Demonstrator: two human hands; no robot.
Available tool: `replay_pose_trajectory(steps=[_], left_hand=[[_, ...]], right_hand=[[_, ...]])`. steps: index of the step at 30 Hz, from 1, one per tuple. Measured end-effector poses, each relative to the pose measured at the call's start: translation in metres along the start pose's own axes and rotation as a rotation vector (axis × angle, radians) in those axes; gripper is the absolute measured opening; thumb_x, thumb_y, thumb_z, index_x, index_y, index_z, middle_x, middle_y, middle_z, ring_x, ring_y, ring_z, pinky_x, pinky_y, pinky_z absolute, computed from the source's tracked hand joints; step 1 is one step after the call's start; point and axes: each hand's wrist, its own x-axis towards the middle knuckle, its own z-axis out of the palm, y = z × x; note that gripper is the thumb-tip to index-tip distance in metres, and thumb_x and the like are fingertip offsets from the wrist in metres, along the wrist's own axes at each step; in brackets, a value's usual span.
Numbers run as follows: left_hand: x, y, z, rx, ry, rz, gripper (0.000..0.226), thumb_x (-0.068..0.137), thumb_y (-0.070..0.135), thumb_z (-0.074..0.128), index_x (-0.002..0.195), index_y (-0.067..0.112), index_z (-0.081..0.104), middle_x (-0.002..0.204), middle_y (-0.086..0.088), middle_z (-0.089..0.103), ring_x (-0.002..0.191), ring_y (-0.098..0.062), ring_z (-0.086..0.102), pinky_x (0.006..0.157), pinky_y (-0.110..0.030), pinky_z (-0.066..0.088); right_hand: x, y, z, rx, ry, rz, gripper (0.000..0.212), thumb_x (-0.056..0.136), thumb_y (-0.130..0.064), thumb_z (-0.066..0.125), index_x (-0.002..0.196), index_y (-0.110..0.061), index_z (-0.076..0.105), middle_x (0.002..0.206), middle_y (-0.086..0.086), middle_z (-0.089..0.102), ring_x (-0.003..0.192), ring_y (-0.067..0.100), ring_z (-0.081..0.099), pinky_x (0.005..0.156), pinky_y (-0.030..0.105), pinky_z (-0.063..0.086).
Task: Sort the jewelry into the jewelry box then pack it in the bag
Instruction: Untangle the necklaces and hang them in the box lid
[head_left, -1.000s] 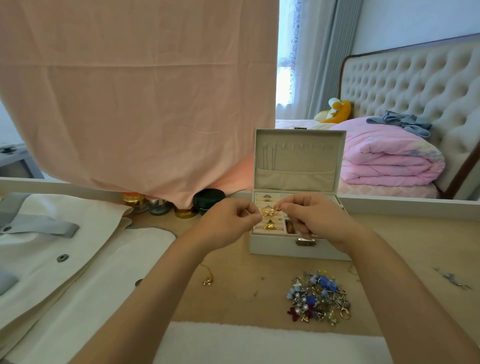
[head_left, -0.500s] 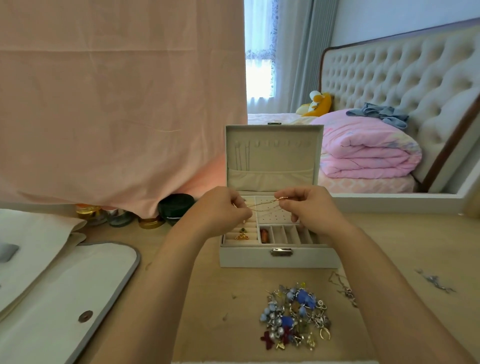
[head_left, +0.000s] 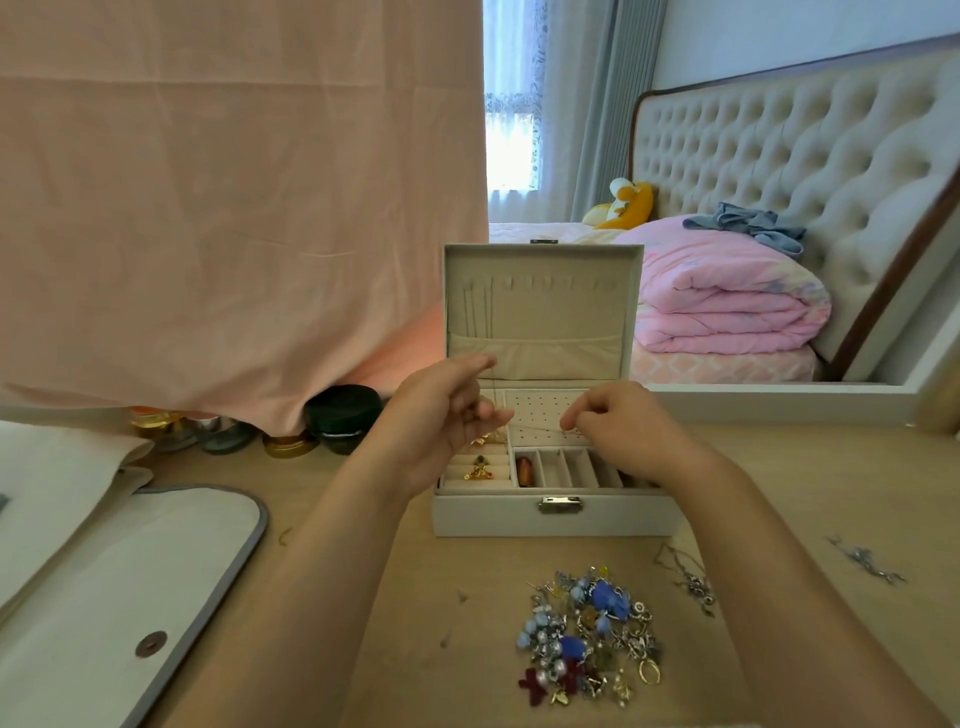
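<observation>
Fingers (head_left: 577, 415) of right hand (head_left: 621, 434) and left hand (head_left: 441, 415) pinch thin chain (head_left: 537, 431), stretched between them over open jewelry box (head_left: 493, 517). Bench (head_left: 431, 582): white bag (head_left: 78, 597) left, box centre, jewelry pile (head_left: 592, 634) just in front of box.

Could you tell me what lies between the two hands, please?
Head view: a thin chain stretches between left hand and right hand, over the jewelry box.

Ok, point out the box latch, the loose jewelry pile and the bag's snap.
box latch (head_left: 559, 504), head view, metal plate centre.
loose jewelry pile (head_left: 589, 638), head view, heap's middle.
bag's snap (head_left: 151, 644), head view, round face.
</observation>
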Motion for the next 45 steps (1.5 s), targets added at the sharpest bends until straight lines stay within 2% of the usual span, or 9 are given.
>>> replay_pose_trajectory(steps=[6, 9, 12, 16, 22, 28, 34, 41, 45], left_hand=[[-0.004, 0.009, 0.006, 0.073, -0.148, -0.009, 0.029, 0.102, 0.017, 0.052, 0.129, 0.011, 0.059, 0.081, -0.002, 0.061, 0.066, -0.014, 0.059, 0.064, -0.031, 0.056], [-0.006, 0.011, 0.011, 0.278, -0.172, -0.003, 0.026, 0.101, 0.016, 0.054, 0.125, 0.011, 0.064, 0.084, -0.001, 0.062, 0.064, -0.014, 0.058, 0.055, -0.025, 0.05], [-0.008, 0.016, 0.015, 0.525, -0.167, 0.041, 0.02, 0.101, 0.02, 0.056, 0.112, 0.012, 0.071, 0.075, 0.001, 0.06, 0.059, -0.012, 0.055, 0.053, -0.023, 0.045], [-0.009, 0.026, 0.012, 0.712, -0.109, 0.071, 0.017, 0.098, 0.028, 0.063, 0.101, 0.015, 0.072, 0.067, 0.003, 0.055, 0.052, -0.009, 0.05, 0.051, -0.023, 0.044], [-0.019, 0.046, -0.003, 0.961, -0.149, -0.014, 0.03, 0.094, 0.041, 0.064, 0.096, 0.013, 0.073, 0.062, 0.004, 0.056, 0.052, -0.009, 0.052, 0.053, -0.023, 0.047], [-0.025, 0.056, -0.02, 0.668, -0.22, -0.038, 0.036, 0.09, 0.041, 0.065, 0.062, 0.018, 0.062, 0.066, -0.01, 0.054, 0.068, -0.023, 0.062, 0.067, -0.031, 0.055], [-0.008, 0.038, -0.013, -0.041, -0.303, 0.065, 0.019, 0.094, 0.027, 0.053, 0.078, 0.016, 0.053, 0.064, 0.001, 0.051, 0.062, -0.016, 0.056, 0.078, -0.037, 0.058], [-0.01, 0.03, 0.01, 0.503, -0.172, 0.148, 0.016, 0.102, 0.024, 0.054, 0.096, 0.014, 0.065, 0.066, 0.003, 0.052, 0.057, -0.013, 0.046, 0.054, -0.027, 0.046], [-0.011, 0.027, 0.023, 0.718, -0.187, 0.178, 0.018, 0.101, 0.026, 0.056, 0.093, 0.015, 0.068, 0.066, 0.001, 0.056, 0.054, -0.011, 0.048, 0.051, -0.025, 0.046]], right_hand=[[-0.008, -0.01, -0.003, -0.246, 0.055, -0.021, 0.029, 0.087, -0.013, 0.053, 0.1, -0.031, 0.071, 0.1, -0.01, 0.065, 0.089, 0.014, 0.061, 0.08, 0.031, 0.052], [-0.01, -0.02, 0.002, 0.147, 0.029, -0.257, 0.051, 0.086, 0.002, 0.053, 0.126, -0.026, 0.065, 0.116, -0.013, 0.066, 0.109, 0.007, 0.062, 0.095, 0.026, 0.049], [-0.012, -0.028, 0.004, 0.572, -0.133, -0.327, 0.039, 0.094, 0.005, 0.052, 0.125, -0.014, 0.066, 0.094, 0.006, 0.073, 0.083, 0.013, 0.068, 0.081, 0.024, 0.054], [-0.012, -0.025, 0.0, 0.447, -0.095, -0.316, 0.018, 0.099, -0.017, 0.061, 0.1, -0.026, 0.077, 0.07, -0.005, 0.064, 0.061, 0.006, 0.053, 0.082, 0.046, 0.055], [-0.011, -0.024, -0.001, 0.366, 0.077, -0.247, 0.018, 0.098, -0.022, 0.061, 0.094, -0.027, 0.078, 0.07, -0.023, 0.069, 0.06, -0.006, 0.058, 0.084, 0.041, 0.059], [-0.01, -0.02, -0.002, 0.399, 0.163, -0.226, 0.022, 0.098, -0.024, 0.062, 0.084, -0.034, 0.075, 0.077, -0.016, 0.073, 0.061, -0.004, 0.057, 0.076, 0.032, 0.056], [-0.006, -0.016, 0.004, 0.348, 0.176, -0.212, 0.024, 0.097, -0.023, 0.061, 0.08, -0.033, 0.074, 0.069, -0.013, 0.069, 0.065, 0.003, 0.054, 0.071, 0.027, 0.046], [-0.005, -0.014, 0.003, 0.329, 0.02, -0.186, 0.031, 0.096, -0.01, 0.059, 0.118, -0.027, 0.072, 0.112, -0.011, 0.072, 0.108, 0.004, 0.064, 0.104, 0.035, 0.049], [-0.011, -0.028, 0.005, 0.674, -0.172, -0.263, 0.039, 0.096, 0.001, 0.05, 0.126, -0.017, 0.066, 0.103, 0.006, 0.075, 0.097, 0.021, 0.072, 0.094, 0.041, 0.055]])
